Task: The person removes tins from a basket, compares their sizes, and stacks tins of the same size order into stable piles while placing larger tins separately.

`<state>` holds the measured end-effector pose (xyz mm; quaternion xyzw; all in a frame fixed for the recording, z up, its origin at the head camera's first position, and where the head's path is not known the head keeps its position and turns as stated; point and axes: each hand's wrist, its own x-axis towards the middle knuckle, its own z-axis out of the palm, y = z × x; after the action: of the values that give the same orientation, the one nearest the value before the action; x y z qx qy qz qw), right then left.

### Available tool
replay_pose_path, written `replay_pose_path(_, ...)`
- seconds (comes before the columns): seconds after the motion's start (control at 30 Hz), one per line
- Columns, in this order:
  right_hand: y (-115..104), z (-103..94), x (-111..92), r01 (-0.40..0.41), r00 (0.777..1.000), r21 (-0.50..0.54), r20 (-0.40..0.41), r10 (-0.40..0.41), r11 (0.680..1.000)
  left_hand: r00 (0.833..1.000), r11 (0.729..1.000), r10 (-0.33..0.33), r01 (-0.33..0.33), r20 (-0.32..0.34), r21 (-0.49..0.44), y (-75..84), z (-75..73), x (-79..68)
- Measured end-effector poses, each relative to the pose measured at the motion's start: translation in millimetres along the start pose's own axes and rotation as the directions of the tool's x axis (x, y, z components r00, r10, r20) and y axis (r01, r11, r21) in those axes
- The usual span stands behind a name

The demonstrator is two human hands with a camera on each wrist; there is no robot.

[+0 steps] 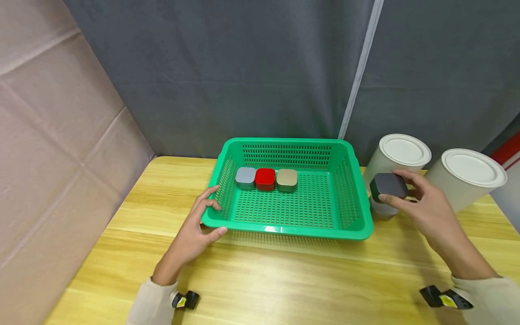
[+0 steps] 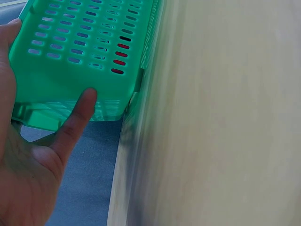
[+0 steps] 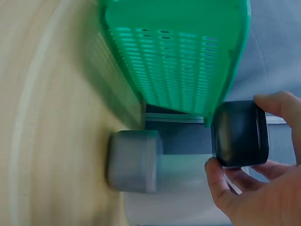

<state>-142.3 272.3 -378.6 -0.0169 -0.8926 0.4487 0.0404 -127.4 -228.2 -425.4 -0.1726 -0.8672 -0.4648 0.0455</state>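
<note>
I have my right hand (image 1: 432, 207) pinching the black box (image 1: 387, 185) by its sides, beside the basket (image 1: 308, 232), and my left hand (image 1: 194, 234) holding the basket's corner, fingers spread, likely to steady it.

Held at the near left corner by the left hand (image 1: 197, 225), open side up: basket (image 1: 304, 231), green, rectangular, with perforated walls and floor. Lined up close together inside, toward the back left, flat tops up: grey box (image 1: 245, 178), red box (image 1: 265, 179), beige box (image 1: 286, 180). Pinched between thumb and fingers of the right hand (image 1: 432, 210), raised near the right end of the basket: black box (image 1: 388, 186), square, round-cornered, with a flat dark grey top.
</note>
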Motion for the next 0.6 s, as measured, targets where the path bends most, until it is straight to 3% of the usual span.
replay_pose_path(0.27,13,7.1,0,-0.058,0.994,0.038,-0.087,0.061,0.998,1.000,1.000,-0.001,0.001,0.001,-0.028,3.1,0.0,-0.1)
replay_pose_path(0.6,23,13.5,1,-0.105,0.990,0.023,-0.089,0.107,0.994,1.000,1.000,-0.021,0.021,0.003,-0.013,3.2,-0.6,0.1)
